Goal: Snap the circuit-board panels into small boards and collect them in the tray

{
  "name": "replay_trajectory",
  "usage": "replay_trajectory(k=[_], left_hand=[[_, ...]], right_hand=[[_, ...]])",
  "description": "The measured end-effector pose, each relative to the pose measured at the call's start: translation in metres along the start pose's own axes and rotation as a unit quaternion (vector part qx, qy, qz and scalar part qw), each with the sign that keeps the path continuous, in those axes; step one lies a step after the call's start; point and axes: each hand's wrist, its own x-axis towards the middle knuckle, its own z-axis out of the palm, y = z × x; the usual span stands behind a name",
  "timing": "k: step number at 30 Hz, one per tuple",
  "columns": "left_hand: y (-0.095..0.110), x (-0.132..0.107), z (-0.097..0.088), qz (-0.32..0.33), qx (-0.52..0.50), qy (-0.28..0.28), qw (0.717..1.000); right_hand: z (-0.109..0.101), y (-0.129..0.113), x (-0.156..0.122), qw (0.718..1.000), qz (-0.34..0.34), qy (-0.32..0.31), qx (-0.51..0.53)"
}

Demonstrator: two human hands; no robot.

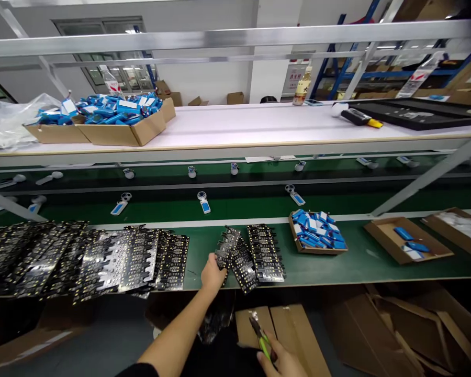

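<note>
My left hand (pixel 213 275) grips the lower edge of a black circuit board panel (pixel 228 245), tilted up over the front of the green bench. Beneath and beside it lie another board panel (pixel 243 264) and a stack of the same panels (pixel 264 254). Low in front of the bench, my right hand (pixel 279 358) is closed around green-handled pliers (pixel 261 337), whose dark jaws point up and left. Many more panels (pixel 137 259) lean in overlapping rows at the left.
A cardboard box of blue battery packs (pixel 317 248) stands right of the panels, beside a box with a few packs (pixel 392 246). White handheld parts (pixel 204 201) lie along the green belt. Above is a shelf (pixel 235 123) with a battery box (pixel 118 133). Cartons (pixel 298 340) stand below.
</note>
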Motion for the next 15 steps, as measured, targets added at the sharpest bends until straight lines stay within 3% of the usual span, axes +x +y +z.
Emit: replay_trajectory(k=[3, 7, 11, 15], left_hand=[[-0.019, -0.021, -0.044, 0.044, -0.024, -0.010, 0.999], [-0.046, -0.079, -0.097, 0.092, -0.040, -0.035, 0.994], [-0.058, -0.139, -0.132, 0.094, -0.047, -0.017, 0.994], [-0.062, -0.171, -0.146, 0.044, -0.044, 0.043, 0.997]], right_hand=[[-0.014, -0.023, 0.005, 0.997, -0.039, 0.049, 0.034], [-0.039, -0.068, 0.021, 0.988, -0.135, 0.077, 0.017], [-0.055, -0.099, 0.039, 0.974, -0.225, 0.022, -0.036], [-0.055, -0.109, 0.049, 0.967, -0.245, -0.063, -0.035]])
